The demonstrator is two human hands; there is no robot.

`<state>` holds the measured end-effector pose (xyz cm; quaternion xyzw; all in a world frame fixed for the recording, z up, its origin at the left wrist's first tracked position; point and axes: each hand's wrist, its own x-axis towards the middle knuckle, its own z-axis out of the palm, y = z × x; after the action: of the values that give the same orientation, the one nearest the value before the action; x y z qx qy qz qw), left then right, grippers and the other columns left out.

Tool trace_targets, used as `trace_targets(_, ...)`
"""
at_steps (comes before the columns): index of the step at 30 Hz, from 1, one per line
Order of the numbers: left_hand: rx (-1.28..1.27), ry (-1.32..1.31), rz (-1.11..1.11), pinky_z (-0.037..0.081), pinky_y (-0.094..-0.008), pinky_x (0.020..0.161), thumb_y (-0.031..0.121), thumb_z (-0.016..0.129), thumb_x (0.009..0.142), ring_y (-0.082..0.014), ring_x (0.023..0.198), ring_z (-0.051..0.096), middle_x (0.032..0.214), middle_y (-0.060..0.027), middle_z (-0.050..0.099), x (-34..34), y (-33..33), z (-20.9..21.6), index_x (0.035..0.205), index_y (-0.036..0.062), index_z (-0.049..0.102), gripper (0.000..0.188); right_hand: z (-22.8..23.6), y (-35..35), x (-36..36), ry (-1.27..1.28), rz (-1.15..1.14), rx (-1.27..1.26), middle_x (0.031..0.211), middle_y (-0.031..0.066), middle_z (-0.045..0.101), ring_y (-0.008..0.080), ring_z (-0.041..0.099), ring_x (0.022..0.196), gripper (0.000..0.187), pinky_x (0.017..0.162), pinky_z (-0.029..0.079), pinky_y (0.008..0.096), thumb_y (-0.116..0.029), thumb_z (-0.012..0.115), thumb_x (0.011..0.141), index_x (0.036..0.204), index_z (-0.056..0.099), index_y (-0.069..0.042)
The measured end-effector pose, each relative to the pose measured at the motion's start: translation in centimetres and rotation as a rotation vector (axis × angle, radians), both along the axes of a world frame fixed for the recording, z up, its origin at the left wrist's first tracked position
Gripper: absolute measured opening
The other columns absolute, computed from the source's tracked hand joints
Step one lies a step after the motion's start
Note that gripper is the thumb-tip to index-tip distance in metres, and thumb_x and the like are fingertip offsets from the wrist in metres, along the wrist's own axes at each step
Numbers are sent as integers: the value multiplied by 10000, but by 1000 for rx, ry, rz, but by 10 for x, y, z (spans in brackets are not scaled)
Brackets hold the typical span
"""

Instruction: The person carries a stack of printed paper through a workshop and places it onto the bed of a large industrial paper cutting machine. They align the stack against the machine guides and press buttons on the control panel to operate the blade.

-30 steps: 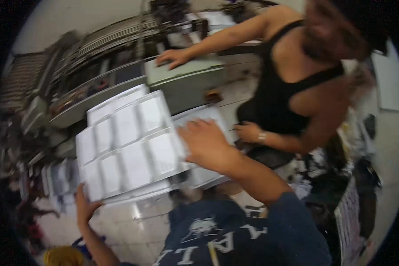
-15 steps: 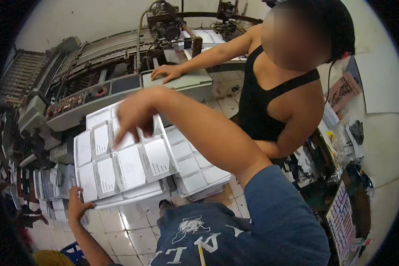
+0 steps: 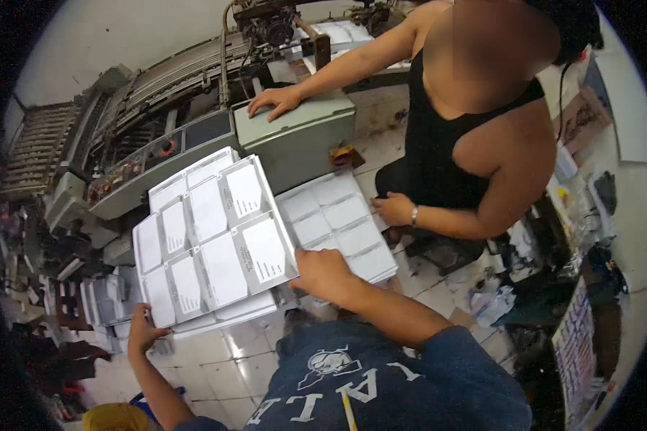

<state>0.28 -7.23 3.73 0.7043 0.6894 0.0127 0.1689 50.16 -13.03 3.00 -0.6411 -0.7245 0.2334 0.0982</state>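
Note:
A thick stack of large white printed sheets (image 3: 216,244), each divided into rectangular panels, is held up in front of me. My left hand (image 3: 145,332) grips its lower left corner from below. My right hand (image 3: 325,274), in a dark blue sleeve, holds the lower right corner, where the top sheet lifts a little. A second pile of the same sheets (image 3: 341,223) lies just to the right, partly under my stack. Another person in a black top rests one hand (image 3: 394,210) at that pile's far edge and the other hand (image 3: 273,100) on a grey machine cover (image 3: 302,136).
A long grey printing machine (image 3: 165,108) with rollers and rails runs along the back left. Small stacks of paper (image 3: 104,302) sit at the lower left. The tiled floor (image 3: 223,359) lies below, and clutter and bags (image 3: 539,287) are on the right.
My right hand has come back from the stack's upper left, across the sheets, to the lower right corner. The left hand has stayed at its corner.

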Motion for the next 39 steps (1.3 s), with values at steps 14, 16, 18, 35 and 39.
trace_targets(14,-301,24,108,476,-439,917,169,932,562,-347,1193,492,1316,-194,483,23,8,14,1323,18,352,969,-38,-29,40,279,-209,-15,969,173,680,359,676,894,464,754,540,456,-343,778,701,990,588,-34)
trace_targets(16,-226,150,16,418,-460,999,187,927,566,-379,1242,457,1355,-209,456,13,6,35,1339,-2,374,969,-28,-43,54,188,-292,-45,950,159,692,360,681,881,463,755,545,446,-334,774,704,1010,603,-31)
trace_targets(18,-54,150,-159,361,-475,1065,222,920,579,-414,1279,423,1379,-223,439,5,21,30,1337,-15,411,944,-16,-47,54,87,175,-256,918,155,700,335,695,853,453,736,550,429,-327,761,729,1025,609,-20)
trace_targets(35,289,48,-882,456,-426,878,251,851,663,-309,1066,556,1189,-105,579,362,-10,7,1157,94,610,572,-134,-46,-29,1920,-631,-231,1154,85,624,153,615,993,349,828,502,296,-158,583,974,1266,550,30)
trace_targets(39,165,-8,-785,485,-426,909,210,842,699,-331,1109,561,1209,-127,585,361,-7,2,1147,100,617,513,-140,-43,-35,1974,-625,-283,1145,77,629,144,618,984,327,821,500,297,-146,564,982,1262,560,24)
